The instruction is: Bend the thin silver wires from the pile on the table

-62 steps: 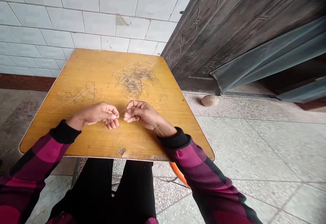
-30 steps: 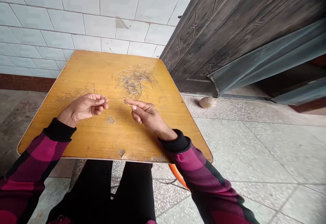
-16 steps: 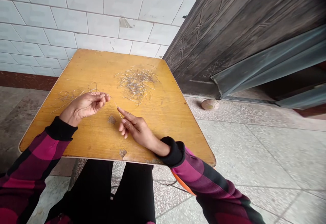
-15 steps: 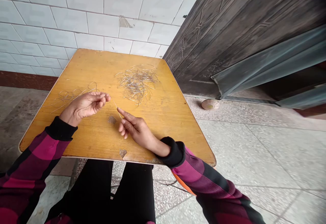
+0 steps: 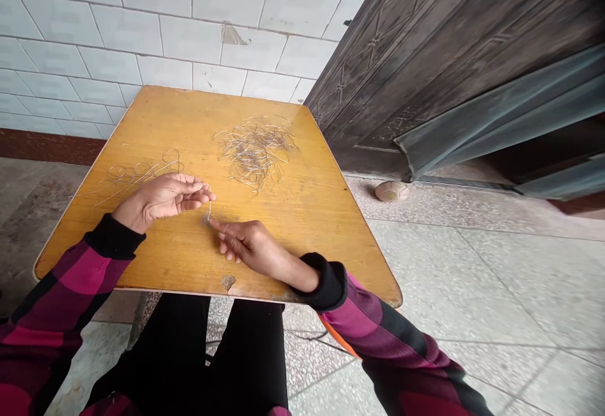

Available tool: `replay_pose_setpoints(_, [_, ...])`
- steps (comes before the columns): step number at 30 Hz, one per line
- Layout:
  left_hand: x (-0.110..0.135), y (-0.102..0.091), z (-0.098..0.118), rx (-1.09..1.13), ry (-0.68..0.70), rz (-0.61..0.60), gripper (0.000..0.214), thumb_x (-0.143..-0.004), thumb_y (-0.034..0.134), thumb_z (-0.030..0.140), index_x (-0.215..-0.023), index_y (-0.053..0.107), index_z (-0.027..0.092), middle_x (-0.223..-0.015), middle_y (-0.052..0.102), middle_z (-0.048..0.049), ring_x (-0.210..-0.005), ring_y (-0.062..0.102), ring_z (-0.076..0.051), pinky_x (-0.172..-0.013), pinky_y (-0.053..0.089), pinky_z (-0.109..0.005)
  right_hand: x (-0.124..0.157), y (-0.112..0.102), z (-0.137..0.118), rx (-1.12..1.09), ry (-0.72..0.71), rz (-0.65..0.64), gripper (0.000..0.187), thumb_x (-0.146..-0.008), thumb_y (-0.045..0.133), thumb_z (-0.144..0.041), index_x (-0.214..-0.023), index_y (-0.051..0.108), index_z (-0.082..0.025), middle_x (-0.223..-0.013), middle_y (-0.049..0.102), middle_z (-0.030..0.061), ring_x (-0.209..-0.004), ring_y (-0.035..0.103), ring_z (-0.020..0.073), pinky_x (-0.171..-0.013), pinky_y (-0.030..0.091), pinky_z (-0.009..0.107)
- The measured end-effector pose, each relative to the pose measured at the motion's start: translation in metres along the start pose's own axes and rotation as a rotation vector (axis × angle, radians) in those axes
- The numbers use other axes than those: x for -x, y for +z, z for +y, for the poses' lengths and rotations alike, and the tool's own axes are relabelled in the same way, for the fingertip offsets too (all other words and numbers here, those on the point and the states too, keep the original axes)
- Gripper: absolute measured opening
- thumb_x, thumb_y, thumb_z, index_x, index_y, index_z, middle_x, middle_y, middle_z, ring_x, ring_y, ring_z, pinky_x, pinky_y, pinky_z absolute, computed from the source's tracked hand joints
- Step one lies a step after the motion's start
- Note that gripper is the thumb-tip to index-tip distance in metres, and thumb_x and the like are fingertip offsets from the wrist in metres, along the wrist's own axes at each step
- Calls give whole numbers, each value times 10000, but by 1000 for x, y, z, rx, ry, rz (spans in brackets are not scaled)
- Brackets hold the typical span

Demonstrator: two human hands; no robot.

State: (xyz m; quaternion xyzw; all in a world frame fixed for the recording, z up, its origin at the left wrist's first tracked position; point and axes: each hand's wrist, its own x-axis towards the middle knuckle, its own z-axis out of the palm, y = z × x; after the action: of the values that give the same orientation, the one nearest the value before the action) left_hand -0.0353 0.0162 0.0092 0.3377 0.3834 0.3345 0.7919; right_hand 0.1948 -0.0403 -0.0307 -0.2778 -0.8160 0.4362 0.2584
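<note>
A thin bent wire (image 5: 208, 202) hung from the curled fingertips of the left hand (image 5: 163, 196), pinched there, with the hand half closed. The right hand (image 5: 250, 246) lay low and narrow, its index finger reaching just beside the wire's lower end — any grip was impossible to tell. A larger wire tangle (image 5: 255, 154) and a sparser wire tangle (image 5: 142, 173) lay on the yellow wooden table (image 5: 293, 239).

Your left fingers (image 5: 196, 188) pinch a thin silver wire (image 5: 208, 205), a short bent length hanging almost straight down toward the bench (image 5: 302, 170), its lower end just beside your right fingers (image 5: 222, 227). Beyond them, a dense tangle of similar wires (image 5: 253, 154) lies mid-bench toward the far edge, and a looser spread of looped wires (image 5: 142, 175) lies nearer the left edge.
</note>
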Motion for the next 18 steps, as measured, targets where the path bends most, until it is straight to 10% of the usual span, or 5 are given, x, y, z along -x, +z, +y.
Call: replay_pose_setpoints(18, [-5,5,-11,-3,-5,-113,95,-897,574,52,-837,648,59,-813,739,-116,-668,707,-121,-621,566,-181,-6,-15,8,-490,207,-136,365,-922,588,-392,-1174,663,-138,-712,645,0,-582,633,70,-523,546,194])
